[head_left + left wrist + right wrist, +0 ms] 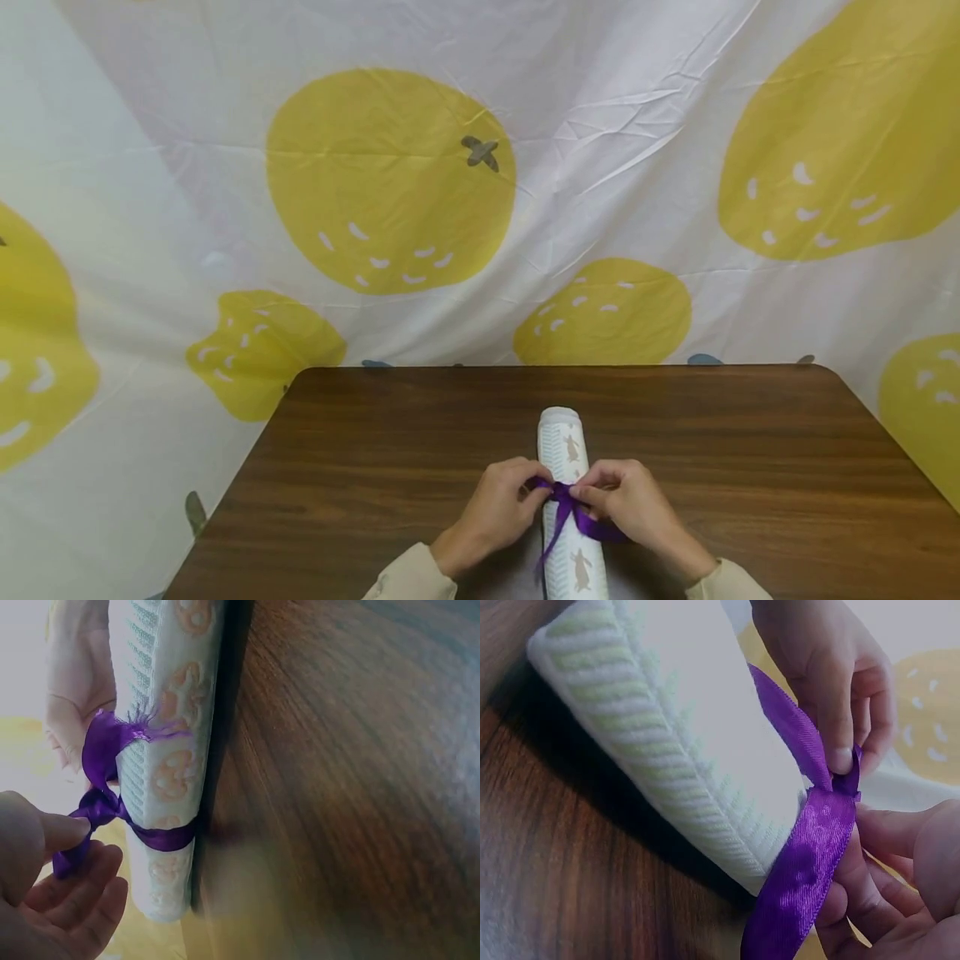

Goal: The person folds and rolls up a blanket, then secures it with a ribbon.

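Note:
A white rolled cloth (561, 437), printed with brown rabbits and a pale blue zigzag pattern, lies lengthwise on the wooden table. Around its middle runs a purple ribbon (161, 837), knotted on top, with a frayed end visible in the left wrist view. On the knot's left side, my left hand (501, 504) pinches a short piece of ribbon between thumb and fingers. My right hand (633, 504) pinches the ribbon at the right of the knot. From there a wide length of ribbon (799, 877) hangs down beside the roll. Fingers partly cover the knot.
The dark brown table (420, 433) has rounded far corners. Behind it hangs a white sheet (630, 167) with large yellow fruit prints. Beige sleeves (416, 575) cover both forearms near the bottom edge.

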`<state>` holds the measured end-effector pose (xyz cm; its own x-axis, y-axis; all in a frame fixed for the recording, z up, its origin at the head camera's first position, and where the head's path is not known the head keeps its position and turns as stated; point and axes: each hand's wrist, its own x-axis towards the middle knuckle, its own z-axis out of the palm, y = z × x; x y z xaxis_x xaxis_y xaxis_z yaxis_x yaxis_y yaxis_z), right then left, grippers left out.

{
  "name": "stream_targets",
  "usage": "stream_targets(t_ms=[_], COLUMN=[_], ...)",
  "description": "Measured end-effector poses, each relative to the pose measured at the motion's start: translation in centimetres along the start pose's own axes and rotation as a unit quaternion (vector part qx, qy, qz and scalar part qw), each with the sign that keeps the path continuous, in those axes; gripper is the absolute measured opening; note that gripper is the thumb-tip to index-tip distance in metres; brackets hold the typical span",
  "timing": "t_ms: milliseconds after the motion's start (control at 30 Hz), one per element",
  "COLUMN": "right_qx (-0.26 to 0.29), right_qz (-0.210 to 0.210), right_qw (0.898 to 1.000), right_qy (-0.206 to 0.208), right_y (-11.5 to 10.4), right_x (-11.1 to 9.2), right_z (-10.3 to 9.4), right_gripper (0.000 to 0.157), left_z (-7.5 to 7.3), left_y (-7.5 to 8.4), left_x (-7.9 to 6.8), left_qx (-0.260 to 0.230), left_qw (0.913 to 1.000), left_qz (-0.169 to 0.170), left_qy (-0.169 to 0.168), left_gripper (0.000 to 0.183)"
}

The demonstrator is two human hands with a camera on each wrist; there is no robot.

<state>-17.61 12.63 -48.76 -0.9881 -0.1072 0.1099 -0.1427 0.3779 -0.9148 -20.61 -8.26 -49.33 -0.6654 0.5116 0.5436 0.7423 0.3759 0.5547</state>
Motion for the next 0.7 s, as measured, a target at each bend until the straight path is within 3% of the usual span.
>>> stream_targets(t_ms=[300,600,700], right_qx=[0.045,0.031,0.024], right_qz=[0.004,-0.017,-0.020], right_qw=[0.999,0.999,0.998], right_qy=[-0.017,-0.036,-0.050], right_y=[0.18,0.21,0.16], right_x=[0.10,0.13,0.12], right_z=[-0.53,-0.76,-0.84], right_gripper=[0.006,0.014,0.017], left_z=[-0.27,-0.39,-0.46], left_y=[-0.29,-0.17,-0.12], left_x=[-0.14,0.01,0.06], left_qx=[-0.031,-0.118,-0.125], left_qw=[0.9995,0.9896,0.9877], left_qz=[-0.010,-0.078,-0.090], left_qy=[0.001,-0.026,-0.028], left_gripper=[0.011,0.005,0.005])
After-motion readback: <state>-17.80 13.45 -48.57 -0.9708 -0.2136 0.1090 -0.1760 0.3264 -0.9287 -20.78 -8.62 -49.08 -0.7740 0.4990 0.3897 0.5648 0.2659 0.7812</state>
